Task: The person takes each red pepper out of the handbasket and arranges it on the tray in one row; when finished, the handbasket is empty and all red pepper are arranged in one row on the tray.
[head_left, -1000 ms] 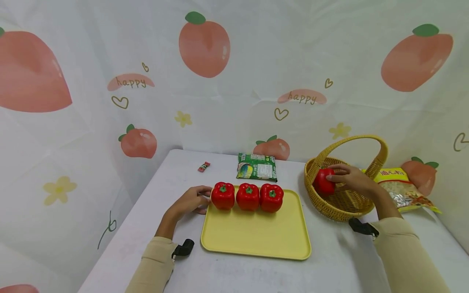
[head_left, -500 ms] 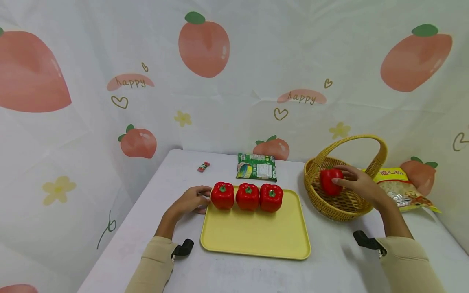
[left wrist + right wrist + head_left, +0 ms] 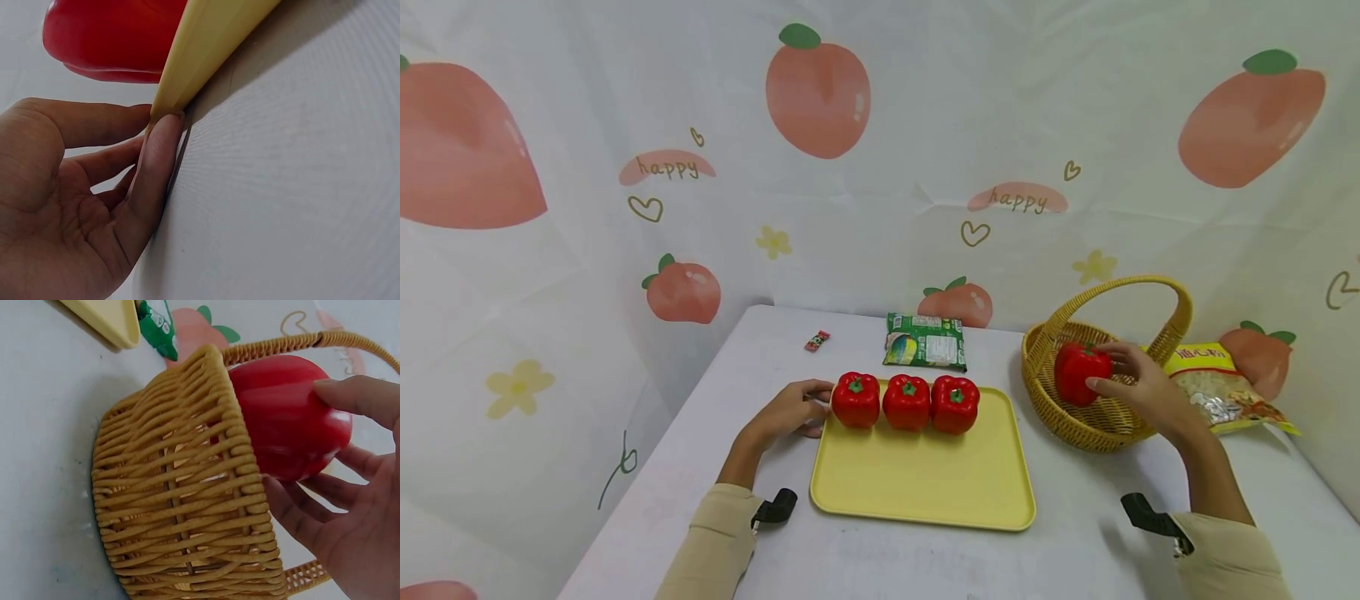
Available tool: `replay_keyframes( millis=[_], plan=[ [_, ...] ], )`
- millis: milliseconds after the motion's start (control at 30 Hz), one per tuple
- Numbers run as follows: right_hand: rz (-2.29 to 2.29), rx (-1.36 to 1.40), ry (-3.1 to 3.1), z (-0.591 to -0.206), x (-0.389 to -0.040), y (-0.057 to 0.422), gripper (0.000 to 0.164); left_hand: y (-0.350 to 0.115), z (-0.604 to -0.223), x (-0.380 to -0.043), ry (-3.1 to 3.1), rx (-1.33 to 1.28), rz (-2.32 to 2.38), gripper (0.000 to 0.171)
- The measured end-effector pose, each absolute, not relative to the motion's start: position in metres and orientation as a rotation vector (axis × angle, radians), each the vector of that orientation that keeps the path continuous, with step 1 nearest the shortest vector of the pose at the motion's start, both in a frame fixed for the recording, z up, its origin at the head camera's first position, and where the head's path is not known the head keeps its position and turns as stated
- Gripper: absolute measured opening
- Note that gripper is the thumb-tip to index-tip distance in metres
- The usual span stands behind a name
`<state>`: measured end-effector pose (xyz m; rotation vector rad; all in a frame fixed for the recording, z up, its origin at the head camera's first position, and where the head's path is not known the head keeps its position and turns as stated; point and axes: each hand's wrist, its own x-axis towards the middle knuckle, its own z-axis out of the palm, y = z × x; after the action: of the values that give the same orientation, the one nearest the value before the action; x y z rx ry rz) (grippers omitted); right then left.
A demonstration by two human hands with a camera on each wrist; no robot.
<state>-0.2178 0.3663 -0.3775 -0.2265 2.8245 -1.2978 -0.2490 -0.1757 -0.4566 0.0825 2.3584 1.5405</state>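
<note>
My right hand [image 3: 1138, 387] holds a red bell pepper [image 3: 1078, 375] within the wicker basket [image 3: 1086, 437], under its arched handle. In the right wrist view the thumb lies on one side of the pepper, with the fingers beneath it, and the pepper shows above the basket rim. My left hand [image 3: 790, 410] pinches the left edge of the yellow tray [image 3: 925, 492]; the left wrist view shows fingertips on both sides of that edge. Along the tray's far side stand three red bell peppers, the left pepper [image 3: 856, 402] close to my left fingers, then the middle pepper [image 3: 907, 404] and the right pepper [image 3: 955, 406].
Behind the tray lies a green packet [image 3: 925, 342], with a small red wrapped piece [image 3: 817, 341] to its left. A yellow-and-clear food bag [image 3: 1217, 387] sits just right of the basket. A printed cloth hangs behind the white table [image 3: 895, 558].
The bell pepper in my right hand has shifted right within the basket and turned so its green stem shows. The right forearm has moved slightly right; the left hand has stayed put.
</note>
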Motion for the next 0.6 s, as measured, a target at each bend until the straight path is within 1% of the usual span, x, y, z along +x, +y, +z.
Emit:
replay_keyframes(
  millis=[267,600],
  plan=[
    [-1.331,-0.212,2.855,-0.375,-0.207,0.359,0.07,-0.175,-0.455,-0.248,2.362,0.089,1.535,0.052],
    [-1.449,-0.269,2.899,-0.374,-0.192,0.35,0.058,-0.175,-0.454,-0.248,2.373,0.085,1.524,0.052]
  ],
)
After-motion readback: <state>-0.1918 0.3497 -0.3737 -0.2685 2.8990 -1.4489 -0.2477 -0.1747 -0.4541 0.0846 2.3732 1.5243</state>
